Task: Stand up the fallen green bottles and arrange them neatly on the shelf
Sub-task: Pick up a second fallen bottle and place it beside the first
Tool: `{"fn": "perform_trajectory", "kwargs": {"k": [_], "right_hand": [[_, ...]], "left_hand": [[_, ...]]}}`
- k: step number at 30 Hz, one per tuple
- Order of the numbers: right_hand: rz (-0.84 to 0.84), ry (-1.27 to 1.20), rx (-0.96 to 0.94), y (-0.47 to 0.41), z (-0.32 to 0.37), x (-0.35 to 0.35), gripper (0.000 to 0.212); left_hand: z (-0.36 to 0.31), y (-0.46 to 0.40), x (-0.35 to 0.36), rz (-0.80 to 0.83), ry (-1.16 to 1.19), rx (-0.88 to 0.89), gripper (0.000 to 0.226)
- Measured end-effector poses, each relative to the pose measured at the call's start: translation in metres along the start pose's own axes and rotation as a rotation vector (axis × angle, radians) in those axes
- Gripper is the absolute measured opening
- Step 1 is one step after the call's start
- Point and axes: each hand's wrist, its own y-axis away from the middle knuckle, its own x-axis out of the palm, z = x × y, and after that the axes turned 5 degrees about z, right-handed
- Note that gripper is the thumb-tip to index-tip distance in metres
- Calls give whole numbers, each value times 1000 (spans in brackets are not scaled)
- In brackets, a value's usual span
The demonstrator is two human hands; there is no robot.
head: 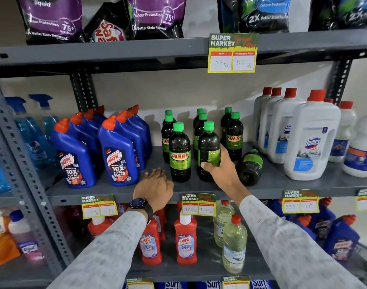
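Several dark green-capped Sunny bottles stand in three rows on the middle grey shelf (pixel 282 184). My right hand (pixel 219 165) grips the front upright bottle of the middle row (pixel 207 147) around its label. One green bottle (pixel 251 166) lies on its side to the right of that hand, base toward me, cap pointing to the back. The front bottle of the left row (pixel 180 155) stands upright beside my left hand (pixel 155 185). That hand rests palm down on the shelf's front edge, fingers loosely apart, holding nothing.
Blue Harpic bottles (pixel 118 157) stand in two rows left of the green ones. White Domex jugs (pixel 311 138) stand close on the right. Price tags (pixel 198 204) hang from the shelf edge. Red Harpic and pale liquid bottles fill the shelf below; detergent pouches sit above.
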Motion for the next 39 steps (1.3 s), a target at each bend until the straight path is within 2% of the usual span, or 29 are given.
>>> {"fn": "perform_trajectory", "kwargs": {"k": [3, 6, 10, 13, 16, 20, 25, 32, 36, 39], "right_hand": [[-38, 53, -35, -1, -3, 3, 74], [-85, 80, -46, -4, -6, 6, 82], [-24, -12, -25, -5, -9, 2, 72], [32, -99, 14, -8, -15, -3, 73], [-14, -17, -7, -7, -15, -1, 69], [-42, 56, -48, -7, -13, 3, 79], [30, -81, -19, -6, -15, -3, 74], [-56, 23, -67, -5, -15, 2, 83], [10, -22, -68, -5, -15, 0, 83], [1, 5, -32, -5, -16, 1, 77]], "left_hand": [[0, 0, 0, -6, -6, -2, 62], [-1, 0, 0, -3, -8, -2, 62], [0, 0, 0, -4, -8, 2, 65], [-1, 1, 0, -13, -4, -5, 72], [-1, 1, 0, -12, -5, -5, 70], [0, 1, 0, -6, -10, -5, 67], [0, 2, 0, -2, -17, 6, 67], [-1, 1, -1, -5, -16, 0, 64], [-1, 2, -1, -11, -6, 4, 71], [-1, 2, -1, -8, -8, 2, 68]]}}
